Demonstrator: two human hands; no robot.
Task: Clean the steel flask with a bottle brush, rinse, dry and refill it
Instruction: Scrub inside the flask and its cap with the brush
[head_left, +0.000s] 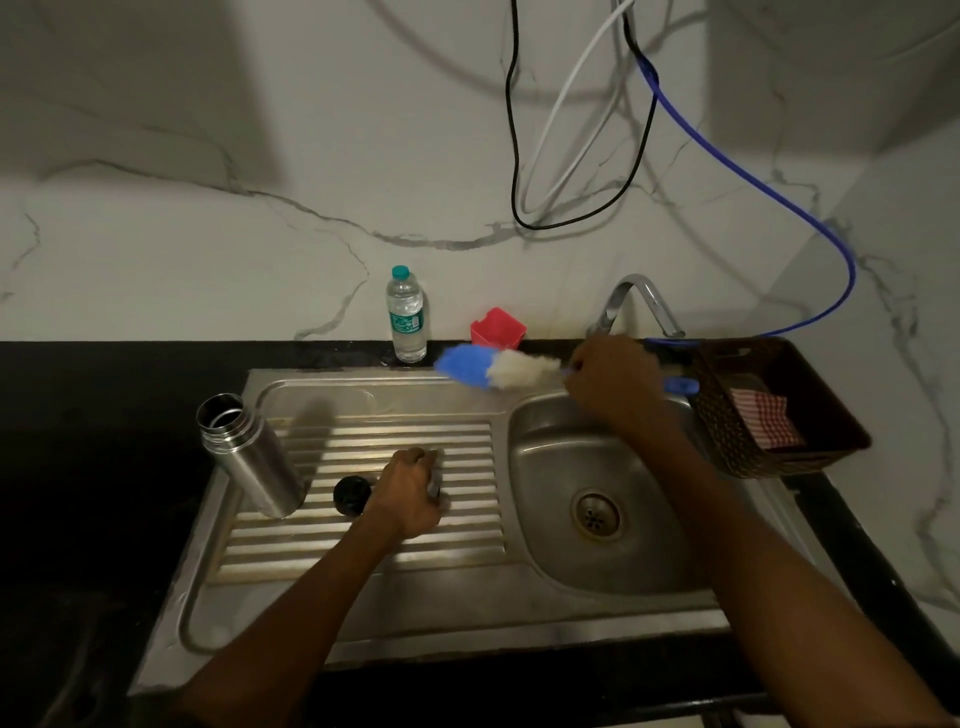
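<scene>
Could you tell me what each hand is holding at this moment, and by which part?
The right hand grips the bottle brush by its blue handle. The left hand is curled over something small on the drainboard; what it is cannot be told.

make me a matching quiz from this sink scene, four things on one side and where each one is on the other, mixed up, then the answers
Things:
1. steel flask
2. bottle brush
3. checked cloth
4. water bottle

Places:
A. in the woven basket
B. upright on the drainboard, lid off
C. against the wall behind the sink
D. held in the right hand

Pairs: 1-B, 2-D, 3-A, 4-C
</scene>
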